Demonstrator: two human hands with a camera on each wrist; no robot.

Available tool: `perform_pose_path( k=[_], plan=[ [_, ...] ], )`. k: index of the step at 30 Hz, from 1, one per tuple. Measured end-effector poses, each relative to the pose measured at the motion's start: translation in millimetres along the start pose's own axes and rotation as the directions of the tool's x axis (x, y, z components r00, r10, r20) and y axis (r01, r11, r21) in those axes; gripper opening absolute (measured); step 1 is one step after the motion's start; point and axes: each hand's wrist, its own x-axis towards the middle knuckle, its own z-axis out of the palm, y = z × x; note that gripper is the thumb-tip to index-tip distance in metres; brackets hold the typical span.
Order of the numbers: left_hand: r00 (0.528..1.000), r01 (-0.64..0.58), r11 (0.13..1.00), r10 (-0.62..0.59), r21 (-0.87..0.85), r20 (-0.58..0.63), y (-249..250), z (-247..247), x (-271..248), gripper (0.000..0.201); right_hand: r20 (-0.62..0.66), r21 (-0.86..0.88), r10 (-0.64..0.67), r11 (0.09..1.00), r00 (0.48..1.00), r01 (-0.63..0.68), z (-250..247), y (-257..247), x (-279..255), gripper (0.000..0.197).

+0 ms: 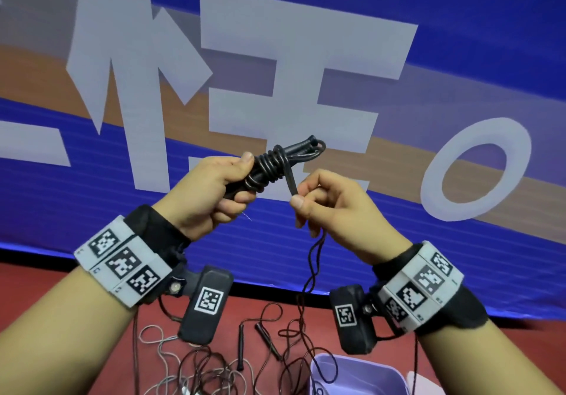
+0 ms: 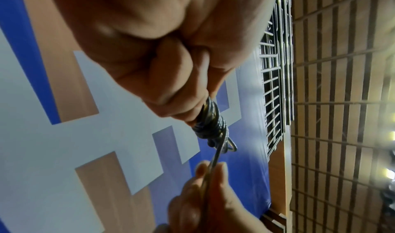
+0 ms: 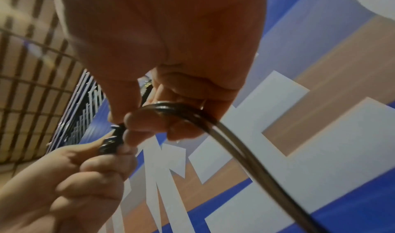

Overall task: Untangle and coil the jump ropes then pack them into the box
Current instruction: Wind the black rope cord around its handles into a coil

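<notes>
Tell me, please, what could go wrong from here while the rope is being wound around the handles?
The tail below the right hand runs down into the tangle on the floor; further winding may drag or snag other ropes.

The left hand grips only one end of the bundle; the wraps near the free end could slip off.

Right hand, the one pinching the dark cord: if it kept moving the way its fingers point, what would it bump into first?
The right hand points up and leftward, so it would probably meet the black coiled jump rope bundle first, then the left hand gripping it. Depth is hard to judge.
</notes>
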Motion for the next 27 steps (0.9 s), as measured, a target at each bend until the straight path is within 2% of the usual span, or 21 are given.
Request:
perform_pose_path(
  k=[4, 7, 10, 11, 13, 15, 16, 18, 20, 21, 24, 27],
  plan=[
    [0.991, 0.046, 0.998, -0.041, -0.042, 0.125, 8.5, 8.2, -7.5, 0.042, 0.062, -0.041, -0.001, 0.999, 0.998, 0.004, -8.5, 5.3, 1.8, 0.024],
    [0.971, 0.107, 0.994, -0.103, -0.007, 0.217, 6.4, 9.4, -8.8, 0.039, 0.093, -0.135, -0.038, 0.99, 0.995, 0.05, -18.6, 13.5, 2.8, 0.02],
    [0.903, 0.167, 0.982, -0.187, 0.085, 0.387, -3.7, 11.2, -8.7, 0.035, 0.213, -0.296, 0.005, 0.953, 0.977, 0.06, -33.8, 18.7, 0.5, 0.02],
    [0.871, 0.154, 0.976, -0.208, 0.155, 0.446, -7.2, 12.1, -8.6, 0.036, 0.255, -0.367, 0.035, 0.928, 0.966, 0.063, -37.5, 19.1, -1.0, 0.017],
    [0.822, 0.092, 0.944, -0.252, 0.318, 0.51, -12.2, 14.0, -8.5, 0.037, 0.242, -0.49, 0.113, 0.872, 0.964, 0.021, -44.7, 20.5, -2.3, 0.025],
    [0.827, 0.054, 0.879, -0.305, 0.474, 0.472, -15.8, 16.9, -8.2, 0.037, 0.178, -0.59, 0.168, 0.807, 0.97, -0.032, -51.6, 21.2, -2.0, 0.031],
    [0.843, 0.042, 0.834, -0.325, 0.55, 0.428, -18.1, 18.5, -7.5, 0.037, 0.165, -0.672, 0.18, 0.74, 0.97, -0.023, -53.4, 19.8, -1.6, 0.035],
    [0.878, 0.025, 0.726, -0.345, 0.687, 0.333, -24.2, 21.2, -6.1, 0.039, 0.159, -0.837, 0.189, 0.547, 0.969, 0.031, -54.2, 17.8, -1.8, 0.041],
    [0.904, -0.012, 0.627, -0.327, 0.779, 0.277, -29.4, 24.0, -3.9, 0.041, 0.179, -0.913, 0.149, 0.395, 0.972, 0.108, -48.3, 13.0, -2.5, 0.032],
    [0.918, -0.038, 0.579, -0.301, 0.814, 0.257, -31.1, 25.3, -2.3, 0.042, 0.194, -0.926, 0.113, 0.348, 0.974, 0.144, -45.0, 11.2, -2.2, 0.027],
    [0.975, -0.07, 0.47, -0.154, 0.88, 0.16, -33.0, 26.5, 2.0, 0.041, 0.186, -0.94, -0.005, 0.29, 0.982, 0.18, -36.4, 8.0, -0.3, 0.025],
    [0.999, -0.051, 0.516, 0.026, 0.855, 0.045, -32.6, 23.7, 5.9, 0.04, 0.156, -0.916, -0.114, 0.356, 0.981, 0.186, -30.8, 7.0, -0.5, 0.028]
  ],
)
